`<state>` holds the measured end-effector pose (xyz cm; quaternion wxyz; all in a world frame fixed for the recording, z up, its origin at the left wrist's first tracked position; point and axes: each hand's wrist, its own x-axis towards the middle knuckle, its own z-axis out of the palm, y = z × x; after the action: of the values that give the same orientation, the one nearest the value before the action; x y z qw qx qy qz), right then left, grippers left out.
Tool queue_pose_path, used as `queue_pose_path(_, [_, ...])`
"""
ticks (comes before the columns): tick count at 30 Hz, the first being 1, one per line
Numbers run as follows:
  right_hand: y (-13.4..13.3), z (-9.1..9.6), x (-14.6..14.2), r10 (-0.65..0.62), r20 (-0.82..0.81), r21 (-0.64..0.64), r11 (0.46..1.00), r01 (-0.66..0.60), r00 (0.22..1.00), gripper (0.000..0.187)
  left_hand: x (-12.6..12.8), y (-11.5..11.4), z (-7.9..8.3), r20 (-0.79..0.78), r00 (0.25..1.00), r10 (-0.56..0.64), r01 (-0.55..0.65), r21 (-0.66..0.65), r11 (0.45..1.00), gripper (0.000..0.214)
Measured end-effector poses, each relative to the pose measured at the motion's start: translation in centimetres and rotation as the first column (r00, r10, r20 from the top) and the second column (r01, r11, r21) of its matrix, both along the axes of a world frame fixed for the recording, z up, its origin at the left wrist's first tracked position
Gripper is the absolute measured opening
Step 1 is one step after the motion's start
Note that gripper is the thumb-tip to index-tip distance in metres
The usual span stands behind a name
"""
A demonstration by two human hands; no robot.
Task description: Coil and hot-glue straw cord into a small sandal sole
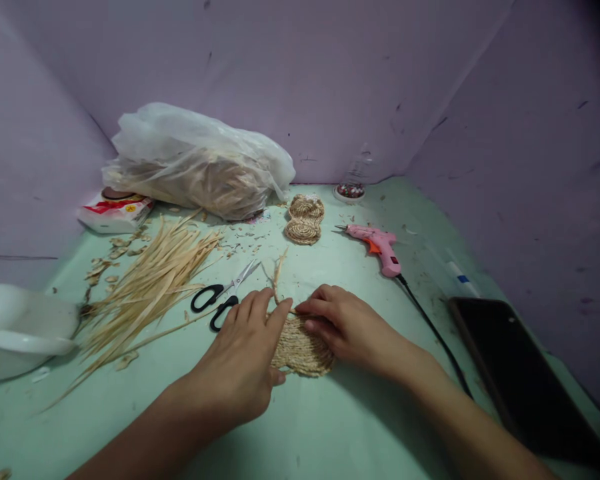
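A round woven straw mat lies flat on the green tabletop, with a loose braided tail sticking up from its far edge. My left hand rests on the mat's left side, fingers together and pressing down near the tail's base. On the mat's right edge my right hand has its fingers curled, pinching the rim. Black-handled scissors lie just left of my left hand.
Loose straw strips fan out at left beside a white container. A plastic bag of straw and a small box sit at the back. Two finished coils, a pink glue gun with cord, and a dark phone lie right.
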<state>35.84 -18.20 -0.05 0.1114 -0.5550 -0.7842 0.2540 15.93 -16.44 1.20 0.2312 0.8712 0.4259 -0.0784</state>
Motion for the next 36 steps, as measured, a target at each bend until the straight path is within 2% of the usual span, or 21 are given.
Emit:
queue_pose_path(5, [-0.6, 0.5, -0.9, -0.014, 0.126, 0.03, 1.0, 0.011, 0.992, 0.043, 0.2, 0.3, 0.5, -0.111, 0.994, 0.004, -0.006, -0.012, 1.0, 0.086])
queue_pose_path(11, [-1.2, 0.0, -2.2, -0.023, 0.064, 0.139, 0.99, 0.014, 0.998, 0.062, 0.3, 0.2, 0.5, -0.119, 0.993, 0.0, 0.006, 0.053, 0.999, 0.084])
queue_pose_path(18, [-1.5, -0.4, -2.7, -0.013, 0.037, 0.149, 0.989, 0.008, 0.999, 0.05, 0.6, 0.3, 0.4, -0.195, 0.977, 0.083, -0.068, 0.082, 0.994, 0.1])
queue_pose_path(22, [-1.7, -0.6, -2.7, -0.016, 0.041, 0.164, 0.986, 0.009, 0.999, 0.051, -0.6, 1.1, 1.1, -0.207, 0.975, 0.079, -0.06, 0.098, 0.993, 0.111])
queue_pose_path(27, [-1.6, -0.8, -2.5, -0.014, 0.034, 0.17, 0.985, 0.008, 0.999, 0.052, -3.3, 2.6, 2.2, -0.148, 0.984, 0.101, -0.065, 0.235, 0.97, 0.098])
queue_pose_path(29, [-1.6, -0.8, -2.5, -0.011, 0.035, 0.169, 0.986, 0.005, 0.999, 0.052, -3.6, 2.8, 2.2, -0.111, 0.991, 0.071, -0.041, 0.253, 0.967, 0.091])
queue_pose_path(32, [-1.6, -0.8, -2.4, -0.01, 0.037, 0.172, 0.985, 0.003, 0.999, 0.052, -3.0, 2.6, 1.6, -0.07, 0.998, -0.008, 0.021, 0.198, 0.98, 0.085])
queue_pose_path(36, [-1.6, -0.8, -2.5, -0.002, 0.033, 0.186, 0.983, -0.004, 0.999, 0.052, -1.6, 2.3, 0.7, -0.075, 0.995, -0.058, 0.067, 0.117, 0.991, 0.089])
